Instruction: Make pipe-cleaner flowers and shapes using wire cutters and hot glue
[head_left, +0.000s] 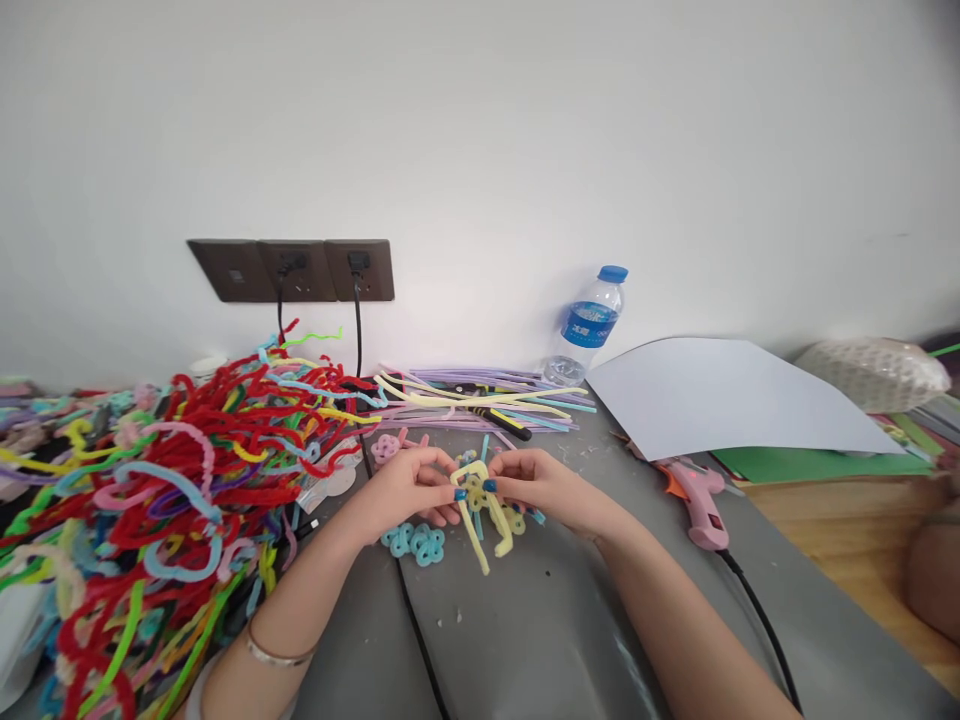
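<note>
My left hand [409,490] and my right hand [544,487] meet over the grey table [540,640], both pinching a pale yellow pipe cleaner [480,505] bent into loops, with its loose ends hanging down toward me. A finished light blue knot [416,542] lies on the table just under my left hand. A pink knot [388,447] rests just beyond my left hand. A blue piece pokes out under my right fingers.
A big tangle of coloured pipe cleaners [157,500] fills the left. Straight pastel pipe cleaners [480,398] lie by the wall. A pink glue gun [697,495] with a black cord, a water bottle [589,325], a white sheet [720,395] and a wall socket [292,270] are nearby.
</note>
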